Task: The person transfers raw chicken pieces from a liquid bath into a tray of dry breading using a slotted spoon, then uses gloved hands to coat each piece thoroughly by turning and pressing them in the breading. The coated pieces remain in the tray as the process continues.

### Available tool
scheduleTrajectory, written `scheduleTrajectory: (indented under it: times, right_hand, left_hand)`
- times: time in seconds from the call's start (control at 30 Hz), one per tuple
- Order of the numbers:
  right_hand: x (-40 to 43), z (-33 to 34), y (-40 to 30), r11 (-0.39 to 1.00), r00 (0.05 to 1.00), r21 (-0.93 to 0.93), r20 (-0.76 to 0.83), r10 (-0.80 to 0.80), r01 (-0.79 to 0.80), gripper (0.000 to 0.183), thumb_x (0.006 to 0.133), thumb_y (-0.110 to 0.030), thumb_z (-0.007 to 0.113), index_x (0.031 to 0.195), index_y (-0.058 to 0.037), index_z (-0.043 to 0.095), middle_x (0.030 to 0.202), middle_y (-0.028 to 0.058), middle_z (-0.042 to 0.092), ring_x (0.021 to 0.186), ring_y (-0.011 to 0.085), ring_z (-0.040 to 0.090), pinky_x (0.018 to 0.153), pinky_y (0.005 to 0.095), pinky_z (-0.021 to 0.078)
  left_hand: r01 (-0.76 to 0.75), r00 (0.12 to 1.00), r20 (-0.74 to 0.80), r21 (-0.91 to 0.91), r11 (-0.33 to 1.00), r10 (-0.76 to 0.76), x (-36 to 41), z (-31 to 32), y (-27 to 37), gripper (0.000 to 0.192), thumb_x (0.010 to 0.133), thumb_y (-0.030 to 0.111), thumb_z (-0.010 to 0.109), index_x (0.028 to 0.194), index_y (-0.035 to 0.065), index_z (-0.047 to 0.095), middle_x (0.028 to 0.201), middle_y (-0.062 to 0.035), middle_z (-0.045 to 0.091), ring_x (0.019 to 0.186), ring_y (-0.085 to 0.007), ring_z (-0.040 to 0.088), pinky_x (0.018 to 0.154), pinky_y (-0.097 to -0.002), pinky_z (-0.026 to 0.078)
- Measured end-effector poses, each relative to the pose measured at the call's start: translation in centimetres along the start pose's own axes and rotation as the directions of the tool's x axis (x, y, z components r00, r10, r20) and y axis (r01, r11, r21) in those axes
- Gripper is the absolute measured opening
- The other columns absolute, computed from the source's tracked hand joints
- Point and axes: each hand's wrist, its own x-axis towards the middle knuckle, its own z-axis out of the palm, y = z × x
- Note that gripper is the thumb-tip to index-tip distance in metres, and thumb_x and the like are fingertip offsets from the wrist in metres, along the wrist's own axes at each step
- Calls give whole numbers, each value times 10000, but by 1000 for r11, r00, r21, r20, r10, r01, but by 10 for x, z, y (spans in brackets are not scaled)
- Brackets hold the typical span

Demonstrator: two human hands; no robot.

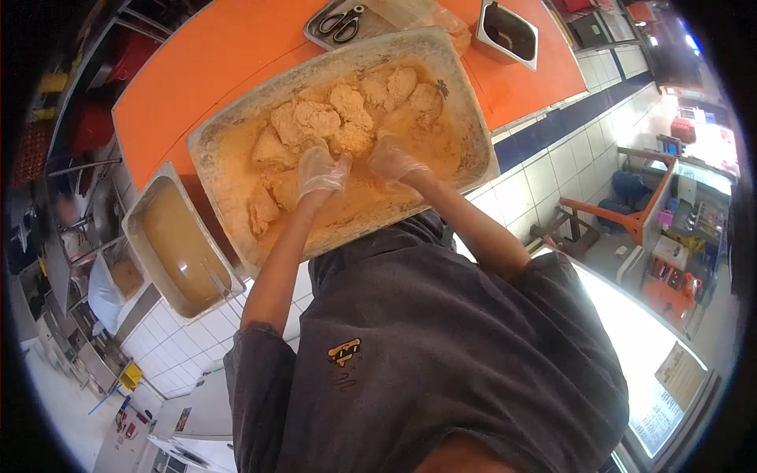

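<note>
A large, worn metal tray (473, 106) lies in front of me, holding orange-tinted breading flour (440, 151). Several flour-coated pieces, apparently chicken (318, 120), are heaped towards its far side. Both of my hands wear clear plastic gloves. My left hand (322, 169) reaches into the tray at the near edge of the heap, its fingertips against the coated pieces. Just to the right, my right hand (395, 158) is sunk in the flour beside a coated piece (355, 137). Flour and glove glare hide the fingertips, so any grip is unclear.
Beneath the tray is an orange tabletop (177, 100). A deep metal pan of cloudy liquid (177, 242) stands at the left. Black-handled scissors (344, 25) lie in a small tray (378, 26) at the back, near a plastic bag (414, 15). A steel container (507, 35) sits back right.
</note>
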Motion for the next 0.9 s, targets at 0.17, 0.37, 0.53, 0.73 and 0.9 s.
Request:
scheduleTrajectory:
  times: [0.17, 0.37, 0.53, 0.73, 0.9]
  right_hand:
    - [-34, -8, -16, 472, 805, 858, -421, 417, 204, 382, 787, -158, 599, 1074, 84, 669, 882, 218, 694, 804, 314, 676, 707, 459, 513]
    - [-34, -2, 65, 842, 664, 261, -524, 534, -471, 221, 825, -182, 629, 924, 13, 657, 959, 209, 674, 897, 360, 680, 809, 466, 549]
    - [-2, 46, 110, 882, 673, 257, -574, 467, -394, 250, 840, -235, 620, 897, 4, 666, 904, 203, 691, 785, 349, 693, 691, 473, 549]
    - [-47, 26, 54, 909, 720, 368, -576, 388, -195, 323, 861, -292, 626, 984, 6, 650, 856, 216, 683, 744, 358, 696, 624, 457, 561]
    - [-65, 13, 47, 953, 933, 222, -248, 260, -206, 713, 828, -488, 655, 1287, 45, 536, 1111, 245, 663, 1098, 418, 620, 934, 469, 496]
  left_hand:
    - [361, 931, 275, -608, 707, -239, 4, -11, -4, 513, 837, 406, 690, 1060, -55, 661, 1022, -177, 707, 985, -303, 646, 838, -442, 477]
    - [244, 968, 125, -679, 692, -219, -8, -35, -23, 394, 899, 379, 662, 957, -9, 698, 835, -137, 705, 726, -339, 627, 682, -461, 498]
    - [-80, 996, -31, -66, 995, 78, -22, -22, -16, 428, 866, 386, 645, 913, -38, 672, 862, -270, 667, 831, -443, 640, 742, -481, 503]
    - [-50, 944, 328, 77, 996, 22, -45, -26, -13, 464, 883, 416, 598, 936, -37, 682, 914, -298, 655, 888, -433, 647, 782, -477, 503]
    - [15, 905, 420, -174, 985, 61, -49, 8, -49, 400, 920, 378, 591, 984, -6, 685, 971, -235, 681, 919, -354, 657, 790, -447, 503]
